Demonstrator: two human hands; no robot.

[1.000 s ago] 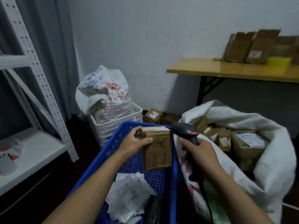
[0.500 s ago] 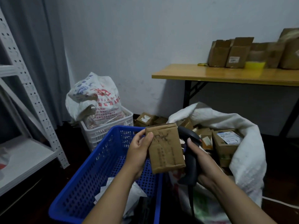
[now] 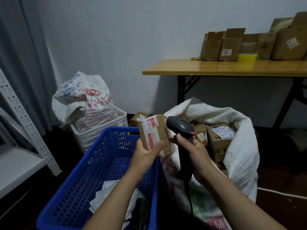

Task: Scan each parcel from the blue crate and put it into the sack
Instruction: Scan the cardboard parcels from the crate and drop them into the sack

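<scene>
Pinching the lower end of a small brown parcel [image 3: 153, 133], the left hand [image 3: 146, 155] holds it upright over the blue crate [image 3: 93, 171]. Beside it, the right hand [image 3: 194, 156] curls round a black scanner [image 3: 181, 128] before the open white sack [image 3: 240, 146] of boxes.

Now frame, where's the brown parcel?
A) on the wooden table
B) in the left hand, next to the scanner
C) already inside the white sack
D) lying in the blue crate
B: the left hand grips the brown parcel in the air, right beside the scanner that the right hand holds. It lies neither in the blue crate nor in the white sack.
</scene>
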